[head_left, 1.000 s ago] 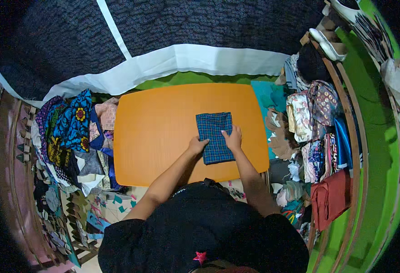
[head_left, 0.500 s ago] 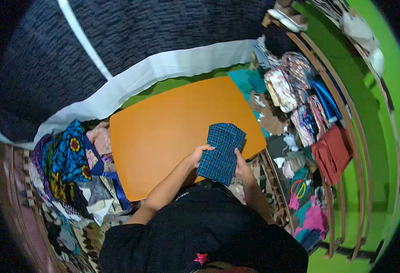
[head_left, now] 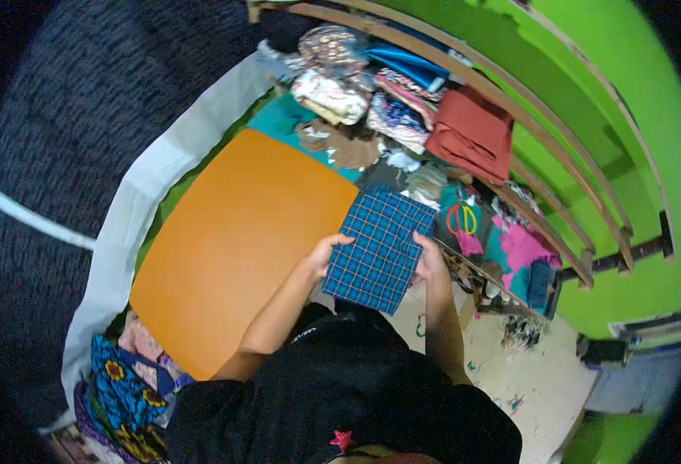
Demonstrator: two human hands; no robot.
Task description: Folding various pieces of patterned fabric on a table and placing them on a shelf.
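Observation:
A folded piece of blue-green plaid cloth (head_left: 379, 251) is held up in front of my body, its face turned upward. My left hand (head_left: 330, 254) grips its left edge, the thumb lying on top. At the opposite edge my right hand (head_left: 429, 257) is closed on the cloth, thumb also on top; the fingers underneath are hidden. The cloth overlaps the right corner of an orange tabletop (head_left: 240, 240) in view; whether it touches the surface I cannot tell.
Folded fabrics, including a rust-red stack (head_left: 472, 135), lie along a wooden rack (head_left: 511, 108). Scissors with red and yellow handles (head_left: 462, 220) lie by pink scraps (head_left: 522, 247). Patterned cloth (head_left: 124, 387) is piled at lower left. Scraps litter the pale floor (head_left: 526, 371).
My view has turned to the right, so the tabletop now sits further left and more floor shows. Both hands still hold the plaid cloth, which now faces up more flatly.

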